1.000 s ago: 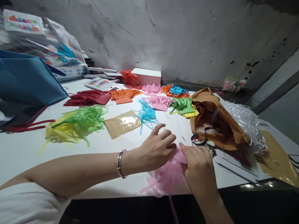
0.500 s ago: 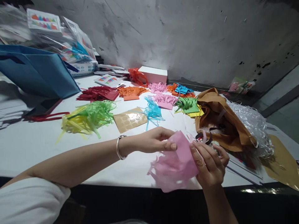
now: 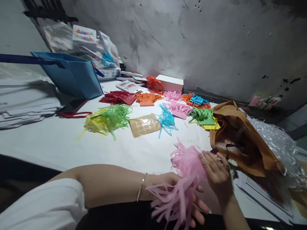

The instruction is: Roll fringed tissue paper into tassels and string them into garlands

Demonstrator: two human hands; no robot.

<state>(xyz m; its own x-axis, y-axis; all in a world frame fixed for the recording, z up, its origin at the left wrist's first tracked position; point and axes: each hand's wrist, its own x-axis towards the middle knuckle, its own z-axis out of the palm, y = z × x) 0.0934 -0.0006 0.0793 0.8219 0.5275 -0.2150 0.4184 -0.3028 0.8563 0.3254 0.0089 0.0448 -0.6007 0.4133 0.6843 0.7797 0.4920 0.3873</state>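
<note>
Both my hands hold a pink fringed paper tassel point(image 3: 184, 179) above the near edge of the white table point(image 3: 59, 143). My left hand point(image 3: 187, 204) lies under the tassel's loose strips, fingers stretched out beneath them. My right hand point(image 3: 216, 172) pinches the tassel's folded upper part with thumb and fingers. A thin bracelet point(image 3: 141, 191) sits on my left wrist.
Coloured fringed paper bundles lie across the table: green and yellow point(image 3: 107, 119), cyan point(image 3: 166, 119), red point(image 3: 117, 96), orange point(image 3: 147, 98), pink point(image 3: 178, 109). A tan sticker sheet point(image 3: 144, 125) lies mid-table. A brown bag point(image 3: 240, 140) with clear shreds point(image 3: 275, 140) sits right, a blue bag point(image 3: 72, 75) left.
The tassel was lifted off the table and turned, with its strips now hanging toward me. My left hand moved from on top of it to underneath. The camera view shifted right.
</note>
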